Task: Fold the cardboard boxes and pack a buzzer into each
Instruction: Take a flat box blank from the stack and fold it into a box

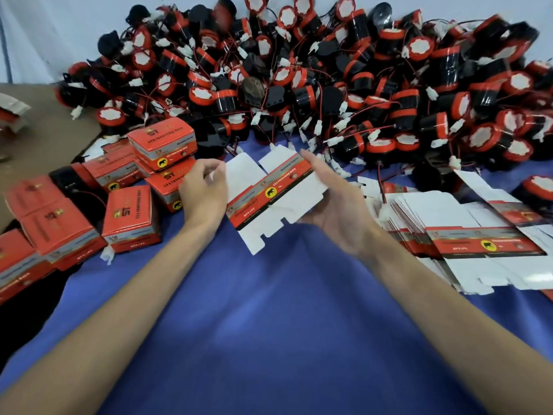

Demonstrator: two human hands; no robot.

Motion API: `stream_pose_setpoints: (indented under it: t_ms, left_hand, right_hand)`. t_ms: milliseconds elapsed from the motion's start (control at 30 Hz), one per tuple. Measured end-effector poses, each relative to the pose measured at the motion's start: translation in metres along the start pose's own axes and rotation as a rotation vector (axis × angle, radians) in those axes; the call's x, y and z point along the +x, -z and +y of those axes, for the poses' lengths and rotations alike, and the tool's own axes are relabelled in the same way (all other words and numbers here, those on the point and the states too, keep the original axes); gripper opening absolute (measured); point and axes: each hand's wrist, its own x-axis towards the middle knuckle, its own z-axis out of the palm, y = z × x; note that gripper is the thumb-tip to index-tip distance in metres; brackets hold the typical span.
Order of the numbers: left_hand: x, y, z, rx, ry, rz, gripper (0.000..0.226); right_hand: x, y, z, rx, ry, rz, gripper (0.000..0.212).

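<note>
Blue tablecloth [269,324], pale wall [45,31]

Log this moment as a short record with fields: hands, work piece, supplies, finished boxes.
work piece: flat box blank, unfolded, held over the blue cloth
left hand: pinches the blank's left edge
right hand: fingers straight, supports its right edge
buzzers: loose pile behind
folded boxes: at left
spare blanks: stacked at right
</note>
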Motion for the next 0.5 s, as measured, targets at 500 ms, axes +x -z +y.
stream_pose_setpoints:
  t_ms: [500]
  left_hand:
    - [-0.055, -0.006, 0.006, 0.148, -0.395, -0.711, 0.070]
  right_hand:
    - [-0.017, 0.001, 0.037, -0.038, 0.247, 0.080, 0.048]
